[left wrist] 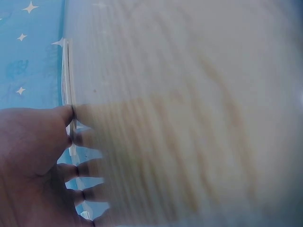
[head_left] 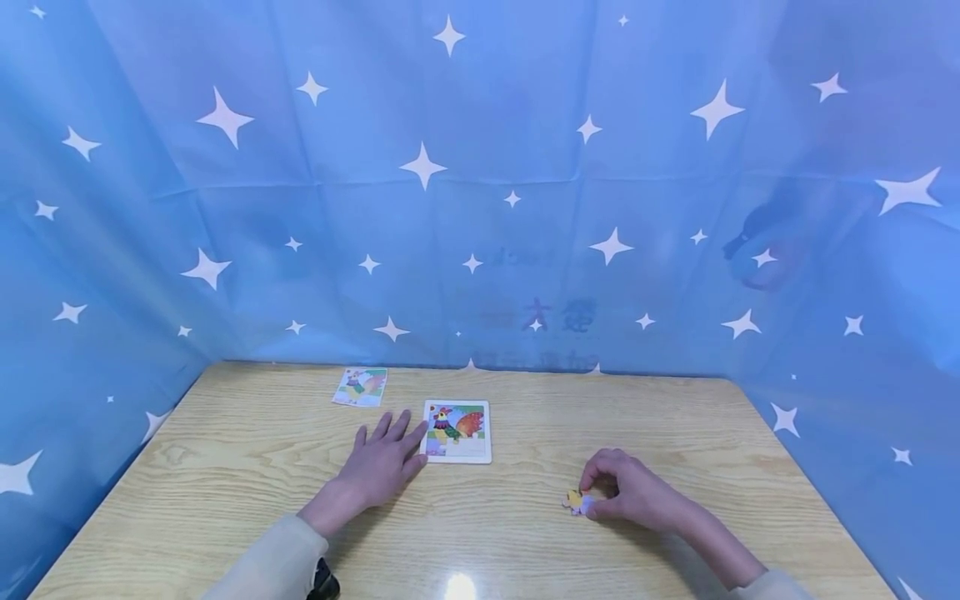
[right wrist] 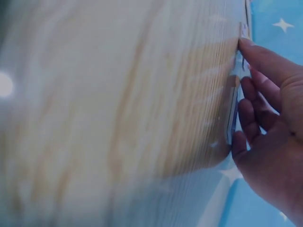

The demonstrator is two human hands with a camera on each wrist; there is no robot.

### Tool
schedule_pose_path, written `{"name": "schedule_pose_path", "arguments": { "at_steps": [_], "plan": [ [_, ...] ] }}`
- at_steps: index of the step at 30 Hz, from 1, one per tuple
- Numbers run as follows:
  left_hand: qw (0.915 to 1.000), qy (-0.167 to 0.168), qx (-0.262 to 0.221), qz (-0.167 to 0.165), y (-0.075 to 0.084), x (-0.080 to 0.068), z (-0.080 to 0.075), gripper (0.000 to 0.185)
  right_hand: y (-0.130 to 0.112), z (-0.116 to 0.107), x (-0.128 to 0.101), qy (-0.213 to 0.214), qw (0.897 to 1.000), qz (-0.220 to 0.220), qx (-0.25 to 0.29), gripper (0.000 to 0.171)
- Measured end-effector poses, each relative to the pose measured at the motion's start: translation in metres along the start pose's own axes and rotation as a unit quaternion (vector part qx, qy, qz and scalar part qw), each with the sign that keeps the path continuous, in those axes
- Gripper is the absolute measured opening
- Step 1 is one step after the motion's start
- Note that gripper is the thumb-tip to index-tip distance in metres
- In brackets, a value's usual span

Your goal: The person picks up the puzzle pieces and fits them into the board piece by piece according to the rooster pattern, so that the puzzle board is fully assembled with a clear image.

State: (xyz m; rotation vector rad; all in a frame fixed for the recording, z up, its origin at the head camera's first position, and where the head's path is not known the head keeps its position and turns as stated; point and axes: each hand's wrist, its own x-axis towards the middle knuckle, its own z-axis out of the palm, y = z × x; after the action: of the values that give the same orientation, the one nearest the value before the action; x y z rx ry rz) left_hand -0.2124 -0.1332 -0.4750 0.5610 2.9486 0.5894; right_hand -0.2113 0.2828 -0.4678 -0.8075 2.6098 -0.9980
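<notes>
A puzzle board point(head_left: 470, 457) in a white frame lies on the table, its rooster picture mostly filled in, with a bare pale patch at the lower right. My left hand point(head_left: 384, 467) rests beside it with fingers spread, thumb and fingertips right at the board's left edge. Farther right, my right hand point(head_left: 637, 497) pinches a yellow and lilac puzzle piece point(head_left: 576, 501) between thumb and forefinger, close over the tabletop. In the right wrist view, the other fingers of the right hand point(right wrist: 272, 104) curl loosely.
A small picture card point(head_left: 361, 387) with the same rooster lies near the table's back edge, left of the board. The wooden table point(head_left: 525, 550) ends at a blue curtain point(head_left: 510, 225) with white stars. A dark wristband point(head_left: 323, 581) shows at the left sleeve.
</notes>
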Motion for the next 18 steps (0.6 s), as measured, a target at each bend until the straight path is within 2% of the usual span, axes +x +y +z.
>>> {"name": "schedule_pose_path", "arguments": {
  "at_steps": [6, 13, 18],
  "plan": [
    [1.0000, 0.000, 0.001, 0.001, -0.0010, 0.0020, 0.0003, 0.054, -0.0022, 0.0015, 0.0021, -0.009, 0.999, 0.026, 0.042, 0.020],
    [0.9999, 0.007, 0.000, 0.008, -0.0062, 0.0041, 0.0070, 0.056, -0.0023, 0.0049, 0.0024, -0.015, 0.994, 0.011, 0.106, 0.018],
    [0.9999, 0.008, -0.006, 0.007, -0.0040, 0.0026, 0.0045, 0.054, -0.0014, 0.0032, 0.0042, -0.015, 0.992, 0.019, 0.122, 0.014]
  ]
}}
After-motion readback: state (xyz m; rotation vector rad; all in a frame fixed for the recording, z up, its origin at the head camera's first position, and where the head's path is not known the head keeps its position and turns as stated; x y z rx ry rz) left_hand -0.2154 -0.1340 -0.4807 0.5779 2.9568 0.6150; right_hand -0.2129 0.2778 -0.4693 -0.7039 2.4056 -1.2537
